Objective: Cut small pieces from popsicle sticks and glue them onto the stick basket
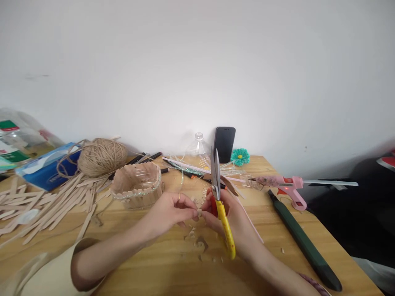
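Note:
My left hand (pixel 173 211) is closed in a pinch at the centre, a ring on one finger. Between its fingertips and those of my right hand (pixel 236 213) sits a small pale piece of wood (pixel 199 212). A pair of scissors (pixel 220 201) with yellow and red handles is held in my right hand, blades pointing up and slightly apart. Tiny wood scraps (pixel 191 232) lie on the table beneath my hands. To the left of my left hand stands a basket (pixel 137 195) made of wooden sticks, with a glittery trim and clear plastic inside.
Craft sticks (pixel 58 205) and a ball of twine (pixel 103 156) lie on the left by a blue tissue pack (pixel 51 168). A phone (pixel 224 144) leans on the wall beside a teal flower (pixel 240 157). At right are a pink glue gun (pixel 285 185) and a dark green long tool (pixel 305 238).

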The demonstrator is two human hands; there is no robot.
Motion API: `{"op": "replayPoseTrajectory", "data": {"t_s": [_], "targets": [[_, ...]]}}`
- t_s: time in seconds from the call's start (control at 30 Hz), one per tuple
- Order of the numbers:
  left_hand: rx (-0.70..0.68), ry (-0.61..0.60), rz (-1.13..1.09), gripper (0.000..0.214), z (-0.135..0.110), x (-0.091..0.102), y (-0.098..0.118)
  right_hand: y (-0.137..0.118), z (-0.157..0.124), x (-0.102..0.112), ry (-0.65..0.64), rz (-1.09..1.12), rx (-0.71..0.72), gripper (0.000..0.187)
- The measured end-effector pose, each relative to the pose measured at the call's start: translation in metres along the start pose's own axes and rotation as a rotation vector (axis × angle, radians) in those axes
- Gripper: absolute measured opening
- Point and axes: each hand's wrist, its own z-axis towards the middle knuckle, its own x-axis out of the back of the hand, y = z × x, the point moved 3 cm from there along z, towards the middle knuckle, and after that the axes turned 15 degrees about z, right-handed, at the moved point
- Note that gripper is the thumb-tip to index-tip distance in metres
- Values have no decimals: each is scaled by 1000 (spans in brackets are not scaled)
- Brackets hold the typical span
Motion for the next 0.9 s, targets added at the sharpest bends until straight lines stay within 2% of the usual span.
{"op": "replayPoseTrajectory", "data": {"t_s": [0.23, 0.4, 0.7, 0.8, 0.9], "targets": [[46, -6, -149, 15, -15, 11, -10, -3, -1, -19, -19, -18, -55, 22], [1, -7, -164, 9, -20, 21, -13, -6, 1, -29, -55, 70, -86, 21], [-81, -117, -318, 11, -25, 27, -19, 21, 8, -33, -114, 256, -103, 20], [-60, -105, -328, 12, -24, 27, -19, 14, 5, -34, -95, 227, -96, 18], [-25, -93, -291, 11, -24, 26, -17, -1, 0, -34, -44, 77, -59, 19]]}}
